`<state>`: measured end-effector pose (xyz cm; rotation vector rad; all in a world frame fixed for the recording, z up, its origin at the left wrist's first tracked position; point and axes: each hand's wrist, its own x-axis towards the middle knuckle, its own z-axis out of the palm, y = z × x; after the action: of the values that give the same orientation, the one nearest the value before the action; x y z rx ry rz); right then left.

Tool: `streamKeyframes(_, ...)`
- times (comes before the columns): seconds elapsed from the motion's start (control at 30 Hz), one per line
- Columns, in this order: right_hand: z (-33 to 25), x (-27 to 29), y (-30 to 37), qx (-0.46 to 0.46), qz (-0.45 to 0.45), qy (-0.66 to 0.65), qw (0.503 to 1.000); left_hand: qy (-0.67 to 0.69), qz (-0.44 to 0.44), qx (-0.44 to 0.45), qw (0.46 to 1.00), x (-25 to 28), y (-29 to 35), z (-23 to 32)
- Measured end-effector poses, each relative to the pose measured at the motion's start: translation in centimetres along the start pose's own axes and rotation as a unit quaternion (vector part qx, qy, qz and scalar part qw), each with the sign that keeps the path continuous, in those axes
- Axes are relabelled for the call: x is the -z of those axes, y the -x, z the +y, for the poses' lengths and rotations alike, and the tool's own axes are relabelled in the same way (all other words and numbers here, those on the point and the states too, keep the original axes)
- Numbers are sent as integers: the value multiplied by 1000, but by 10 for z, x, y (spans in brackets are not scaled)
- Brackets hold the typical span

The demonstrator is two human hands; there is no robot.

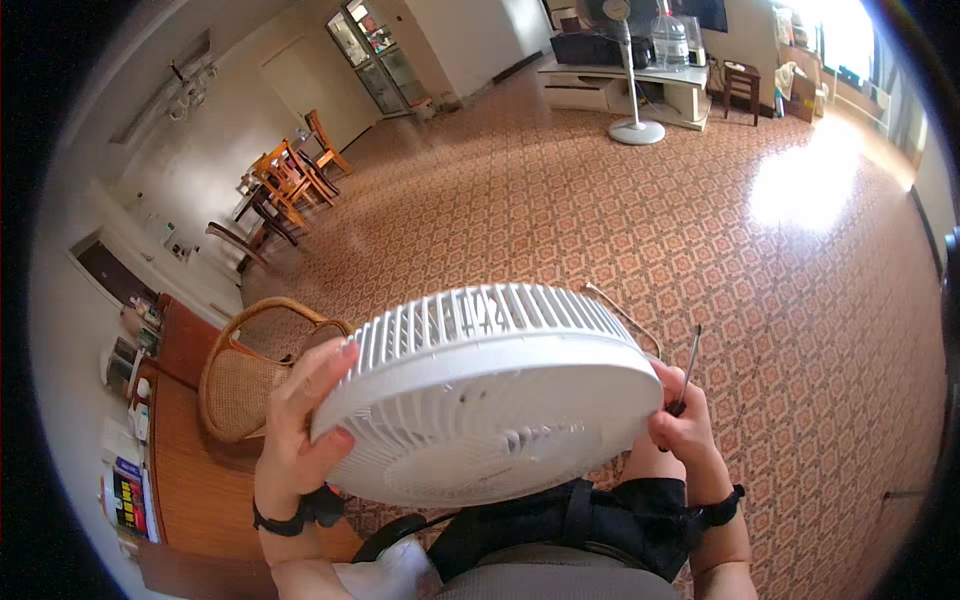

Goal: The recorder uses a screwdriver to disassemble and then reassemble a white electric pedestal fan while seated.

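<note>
A round white electric fan (490, 420) with a slatted grille around its rim is held up in front of me, tilted above my lap. My left hand (300, 420) grips its left edge, thumb on the near face and fingers over the rim. On the opposite edge, my right hand (685, 415) is closed around the rim and also keeps hold of a screwdriver (694, 355), whose thin metal shaft points up and away. A pale cord (635, 322) runs behind the fan's right side. The fan hides part of my lap.
A rattan armchair (235, 390) stands at the left beside a brown wooden desk (190, 480) that has books and small items on it. Farther off are wooden dining chairs (285, 185), a pedestal fan (637, 130), a low cabinet (580, 95) and a small stool (741, 85).
</note>
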<state>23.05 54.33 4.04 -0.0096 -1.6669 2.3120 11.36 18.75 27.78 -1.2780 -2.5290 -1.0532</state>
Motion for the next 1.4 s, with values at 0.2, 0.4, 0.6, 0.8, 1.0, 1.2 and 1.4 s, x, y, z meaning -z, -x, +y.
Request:
streamKeyframes(0.2,-23,-2,-9,17,-126,64,990,-12,-5,-66,998,6,23,-12)
streamKeyframes(0.4,-44,-5,-22,5,-204,151,967,-22,9,-85,996,9,32,-14)
streamKeyframes(0.6,-60,-6,-38,41,-227,268,935,-21,18,-85,996,7,30,-14)
streamKeyframes(0.8,-47,-9,-40,33,-200,232,951,-6,29,-74,997,10,33,-16)
streamKeyframes(1.0,-45,-10,-41,86,-210,233,946,13,16,-58,998,16,28,-8)
streamKeyframes(1.2,-58,-16,-29,-67,-209,213,952,-1,-32,-36,999,10,1,19)
streamKeyframes(1.4,-59,-18,-26,-42,-196,257,945,-135,-118,-10,984,2,-42,61)
